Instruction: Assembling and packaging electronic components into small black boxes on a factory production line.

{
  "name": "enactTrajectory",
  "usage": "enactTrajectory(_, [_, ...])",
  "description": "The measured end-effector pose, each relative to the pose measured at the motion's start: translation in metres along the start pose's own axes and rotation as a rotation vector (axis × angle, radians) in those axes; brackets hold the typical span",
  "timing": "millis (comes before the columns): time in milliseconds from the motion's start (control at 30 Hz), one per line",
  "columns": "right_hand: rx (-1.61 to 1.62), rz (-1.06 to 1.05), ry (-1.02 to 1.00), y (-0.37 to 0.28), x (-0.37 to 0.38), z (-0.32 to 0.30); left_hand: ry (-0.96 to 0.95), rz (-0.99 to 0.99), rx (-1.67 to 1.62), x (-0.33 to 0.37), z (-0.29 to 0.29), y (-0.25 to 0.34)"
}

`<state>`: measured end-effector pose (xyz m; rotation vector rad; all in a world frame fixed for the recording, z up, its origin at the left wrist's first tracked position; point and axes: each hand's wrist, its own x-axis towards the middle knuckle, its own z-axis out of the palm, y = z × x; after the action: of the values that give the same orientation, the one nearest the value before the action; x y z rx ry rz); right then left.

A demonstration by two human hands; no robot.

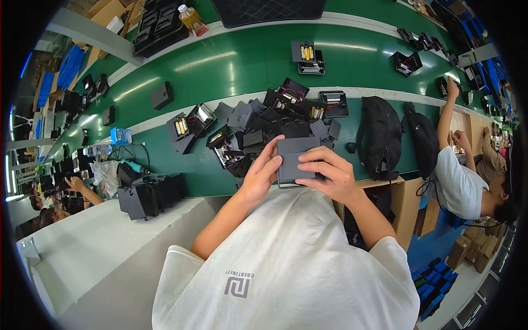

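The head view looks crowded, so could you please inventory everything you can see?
Held case: one, black, between both hands
Heaped cases: many, black, beyond the hands
Bags: two, black, right of the heap
Stacked boxes: several, black, left bench end
Tool: one, partly teal, beyond stacked boxes
Bottle: one, yellow, pale cap, upper left
Tray-like thing: one, black, top centre
Worktop: one, green, beneath the heap
Cartons: several, brown, lower right
Bins: several, blue, lower right
Other people: several, one pale-shirted, both sides
Own shirt: one, white, bottom centre
Left hand: one, bare, case's left
Right hand: one, bare, case's right
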<state>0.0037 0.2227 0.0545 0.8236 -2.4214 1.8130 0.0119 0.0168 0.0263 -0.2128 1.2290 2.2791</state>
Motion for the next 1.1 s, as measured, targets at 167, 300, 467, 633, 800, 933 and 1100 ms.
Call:
enactTrajectory(167, [-0.229, -0.183, 0.002, -0.003, 0.014, -0.007, 0.009, 0.065, 0.059, -0.003, 0.0, 0.003])
enactTrajectory(300, [-0.188, -0.076, 0.0, -0.006, 0.019, -0.004, 0.025, 0.135, 0.144, -0.005, 0.004, 0.01])
enactTrajectory(467, [0.535, 0.515, 0.098, 0.001, 0.012, 0.012, 0.073, 0.216, 0.194, -0.005, 0.014, 0.015])
enactTrajectory(633, [0.47, 0.491, -0.059, 0.01, 0.024, 0.015, 0.114, 0.181, 0.202, 0.0, 0.005, 0.027])
enactTrajectory(800, [0.347, 0.661, -0.157, 0.013, 0.052, 0.018, 0.122, 0.164, 0.254, 0.013, -0.005, 0.047])
enactTrajectory(933, [0.345, 0.494, -0.259, 0.04, 0.09, 0.016, 0.154, 0.221, 0.281, 0.032, -0.028, 0.066])
enactTrajectory(1100, [-0.505, 0.227, -0.095, 0.172, 0.189, 0.009, 0.524, 0.333, 0.309, 0.101, -0.103, 0.08])
